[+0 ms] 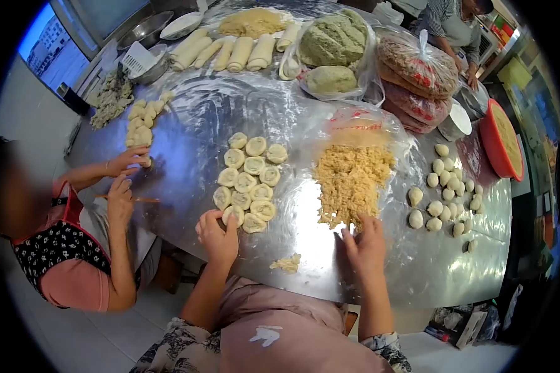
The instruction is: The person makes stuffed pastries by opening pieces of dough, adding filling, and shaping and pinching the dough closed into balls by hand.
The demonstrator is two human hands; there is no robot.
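My left hand (218,239) is at the near left corner of a group of dough rounds, with thumb and fingers closed at the edge of one dough round (233,215). Several more dough rounds (244,182) lie in loose rows beyond it, each with a hollow in the middle. My right hand (368,245) reaches the near edge of a heap of crumbly yellow-brown filling (353,183). Its thumb stands apart from the fingers, and the fingertips touch the crumbs. A small flattened dough scrap (286,263) lies between my hands, close to the table's near edge.
Several filled balls (445,178) sit at right near a red basin (503,140). Bagged filling (417,68), green dough (333,40) and dough rolls (241,53) occupy the back. At left, a co-worker's hands (121,180) hold a thin stick and dough; another person (460,31) stands back right.
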